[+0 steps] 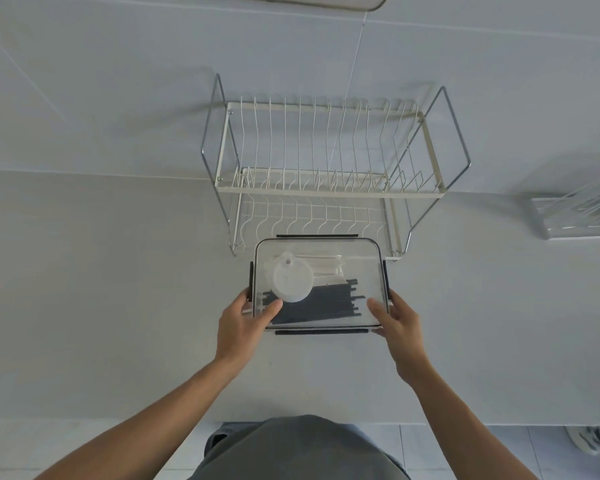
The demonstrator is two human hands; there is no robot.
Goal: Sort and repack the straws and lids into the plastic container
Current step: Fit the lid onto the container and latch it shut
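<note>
Gripping the plastic container (368, 268) from both sides, on the pale counter (118, 289) just in front of the wire dish rack (323, 161). Left hand (245, 327) at near-left corner: thumb lying over the clear top near the rim, other fingers curled round the side wall & hidden under it. Right hand (397, 323) at near-right corner: thumb on the clear top, fingers wrapped behind the side. Both hands half closed, clasping the box, not clenched flat. Clear cover looks to be on w/ black clips (321, 331) at all four sides, 4 counted; can't tell if latched. Inside: 1 stack of white round lids (291, 280), left of centre, exact no. of lids not readable. Bundle of black straws (323, 303) lying flat across the near half, too many & too tight to count. Bundle of white straws (323, 265) behind it, by the far wall, count unclear too. Off to the right, well apart, 1 clear acrylic holder (579, 213).
</note>
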